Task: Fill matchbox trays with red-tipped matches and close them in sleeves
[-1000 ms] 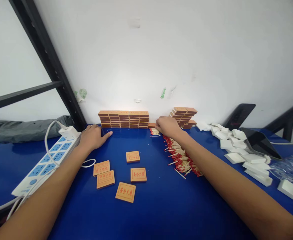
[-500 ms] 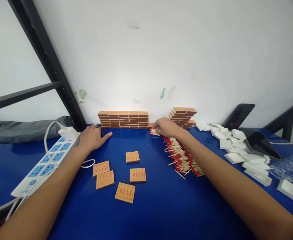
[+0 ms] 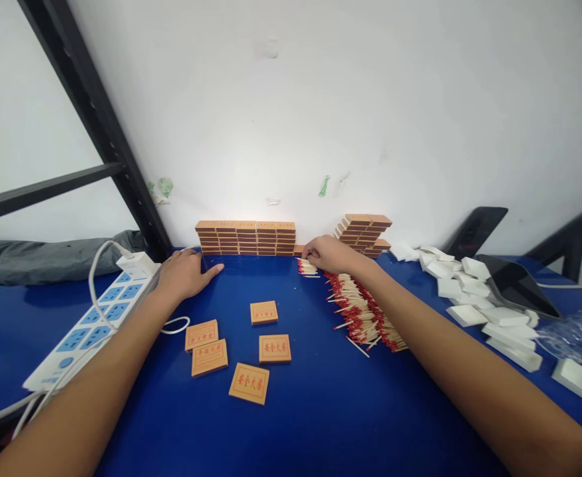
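My left hand [image 3: 184, 273] lies on the blue table beside a power strip, its thumb stretched out to the right and its fingers apart, holding nothing. Near the wall, my right hand [image 3: 326, 253] bends over a small row of matches [image 3: 308, 267] with red heads, its fingertips closed on them. Under and behind that wrist spreads a big heap of loose matches [image 3: 360, 308]. Several orange matchboxes [image 3: 275, 348] with red lettering lie flat between my arms. A neat wall of stacked matchboxes [image 3: 245, 238] stands left of my right hand, and a stepped stack [image 3: 365, 233] rises behind it.
At the left are the white power strip [image 3: 97, 318] with cables and a grey wrapped bundle [image 3: 52, 260]. White blocks [image 3: 474, 291], a dark tray-like object [image 3: 522, 285] and clear crinkled plastic [image 3: 576, 334] lie at the right. A black metal frame [image 3: 97, 119] stands on the left.
The small row of matches at my right fingertips shows more plainly, and the loose match in front of it now lies closer against it. My left hand stays in place.
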